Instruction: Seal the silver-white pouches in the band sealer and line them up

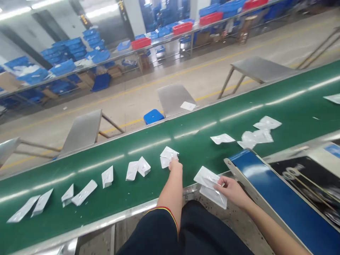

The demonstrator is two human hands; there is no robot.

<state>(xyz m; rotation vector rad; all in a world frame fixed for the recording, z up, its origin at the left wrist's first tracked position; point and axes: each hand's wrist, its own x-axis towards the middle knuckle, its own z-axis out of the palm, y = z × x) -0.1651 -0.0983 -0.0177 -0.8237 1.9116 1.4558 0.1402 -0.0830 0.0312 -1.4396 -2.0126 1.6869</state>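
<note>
Packets are being laid out on the green conveyor belt, one at a time by the look of it. A white sealed pouch is being touched by the left hand, fingertips resting on its near edge out in the middle of the belt; whether it is being pinched or just pressed flat cannot be told from here. A small stack of pouches is being gripped by the right hand at the belt's near steel edge (thumb on top, fingers under).

Judging from the row of pouches already spaced off to the left, the placing step is being worked through, and the next move probably calls for a fresh pouch to be passed over from the stack.

Across the aisle, blue bins and red bins are being kept on a long bench; their contents are too far off to be made out.
</note>
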